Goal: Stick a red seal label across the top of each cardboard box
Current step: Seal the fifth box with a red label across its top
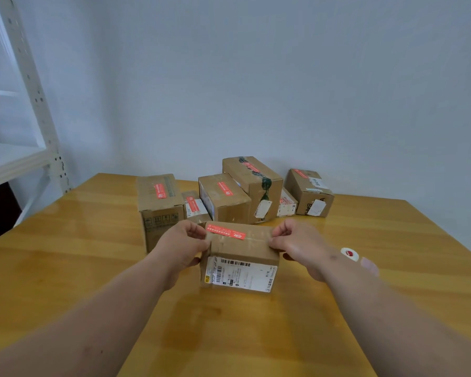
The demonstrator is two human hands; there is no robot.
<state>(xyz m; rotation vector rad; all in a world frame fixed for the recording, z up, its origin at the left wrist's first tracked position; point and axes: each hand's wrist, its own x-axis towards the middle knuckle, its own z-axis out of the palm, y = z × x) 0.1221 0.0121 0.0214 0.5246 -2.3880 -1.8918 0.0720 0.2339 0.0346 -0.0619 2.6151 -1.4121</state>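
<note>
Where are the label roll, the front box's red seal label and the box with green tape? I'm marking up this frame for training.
label roll [349, 253], head view, its white rim.
red seal label [225, 231], head view, its middle.
box with green tape [267, 198], head view, its right side face.

A glossy wooden desk stands against a pale wall. Left of the desk rises a white metal shelf rack with perforated uprights.
</note>
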